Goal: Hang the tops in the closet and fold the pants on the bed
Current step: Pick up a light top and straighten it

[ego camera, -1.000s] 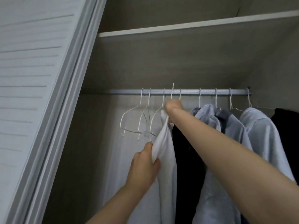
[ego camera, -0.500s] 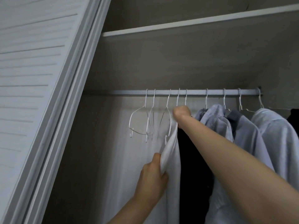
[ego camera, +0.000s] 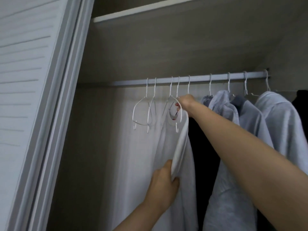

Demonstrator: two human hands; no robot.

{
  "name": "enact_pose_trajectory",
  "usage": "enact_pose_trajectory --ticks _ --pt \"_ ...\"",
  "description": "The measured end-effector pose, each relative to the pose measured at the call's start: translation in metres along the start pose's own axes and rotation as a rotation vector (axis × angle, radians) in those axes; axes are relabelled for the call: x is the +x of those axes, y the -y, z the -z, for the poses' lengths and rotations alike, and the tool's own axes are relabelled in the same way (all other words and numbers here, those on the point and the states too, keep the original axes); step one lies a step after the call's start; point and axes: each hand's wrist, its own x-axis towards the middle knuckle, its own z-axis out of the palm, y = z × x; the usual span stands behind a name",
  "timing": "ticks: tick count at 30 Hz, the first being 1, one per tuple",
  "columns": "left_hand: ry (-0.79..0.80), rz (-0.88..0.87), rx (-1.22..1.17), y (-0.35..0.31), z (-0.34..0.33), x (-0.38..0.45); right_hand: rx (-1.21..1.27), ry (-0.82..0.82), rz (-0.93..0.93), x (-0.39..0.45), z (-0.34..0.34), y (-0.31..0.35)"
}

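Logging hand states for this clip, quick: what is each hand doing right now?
Left hand: grips a fold of the white top.
Right hand: holds the white top's collar up by the hangers.

Home bedroom closet, rail (ego camera: 191,79), hung shirts (ego camera: 273,117)

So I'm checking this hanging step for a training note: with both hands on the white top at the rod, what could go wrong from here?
1. The right hand holds the white top at its collar beside bare hangers; it could knock one off the rod.
2. The left hand pulls a fold lower down; too hard a pull might drag the top off its hanger.
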Motion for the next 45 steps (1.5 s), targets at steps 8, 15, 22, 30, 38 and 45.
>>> enact_pose_trajectory --ticks 8,15,22,30,38,45 --pt "-0.097 0.036 -0.016 -0.015 0.010 -0.022 0.069 0.028 0.001 -0.027 0.011 0.016" --pt "-0.067 0.145 0.127 -0.028 0.034 -0.068 -0.136 0.090 0.106 -0.094 0.035 0.014" --pt "0.030 0.316 0.126 -0.046 0.088 -0.164 -0.321 0.172 0.114 -0.236 0.038 -0.018" --pt "0.107 0.220 0.552 -0.094 0.176 -0.342 -0.269 0.477 0.226 -0.434 0.006 -0.046" --pt "-0.139 0.683 0.673 -0.167 0.227 -0.555 0.038 0.953 0.231 -0.637 -0.035 -0.080" --pt "-0.491 1.245 0.891 -0.303 0.212 -0.746 0.192 1.458 0.238 -0.829 -0.014 -0.076"
